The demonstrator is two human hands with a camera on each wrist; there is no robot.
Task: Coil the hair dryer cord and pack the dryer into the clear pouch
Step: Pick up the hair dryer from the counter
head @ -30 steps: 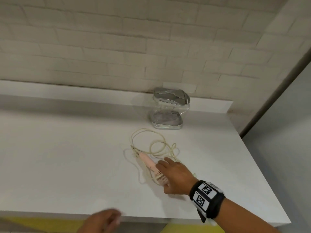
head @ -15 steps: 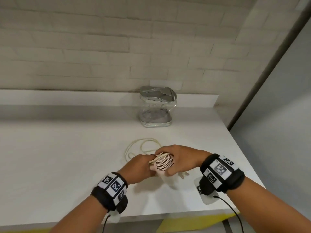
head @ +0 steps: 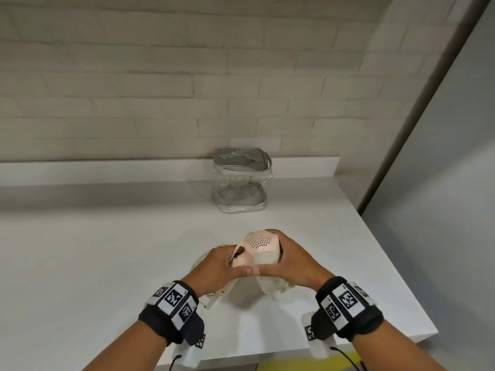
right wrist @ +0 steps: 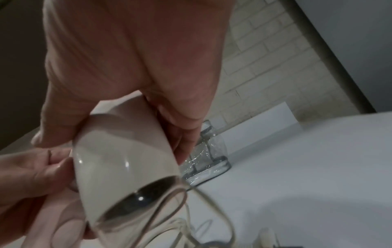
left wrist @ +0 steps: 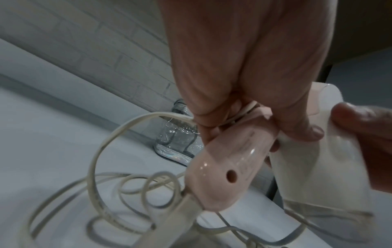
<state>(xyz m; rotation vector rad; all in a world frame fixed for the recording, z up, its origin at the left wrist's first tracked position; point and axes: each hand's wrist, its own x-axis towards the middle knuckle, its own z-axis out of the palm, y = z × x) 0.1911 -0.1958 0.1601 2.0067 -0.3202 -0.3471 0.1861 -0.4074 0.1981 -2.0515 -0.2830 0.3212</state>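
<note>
Both hands hold the pink and cream hair dryer [head: 261,246] above the white counter, its perforated rear grille facing up. My right hand [head: 290,259] grips the barrel [right wrist: 125,161], whose nozzle points down. My left hand [head: 218,266] grips the pink handle [left wrist: 231,166] together with a strand of the cream cord [left wrist: 99,151]. The rest of the cord lies in loose loops on the counter below. The clear pouch [head: 241,182] with a grey zipped top stands upright at the back, apart from both hands.
The white counter [head: 93,263] ends at a right edge [head: 396,263] and a near edge close to my wrists. A low white ledge [head: 107,170] and a brick wall run behind the pouch. A grey panel rises on the right.
The right hand lifted the dryer off the counter and turned its grille upward. The left hand came up from below the counter edge and took the handle and cord.
</note>
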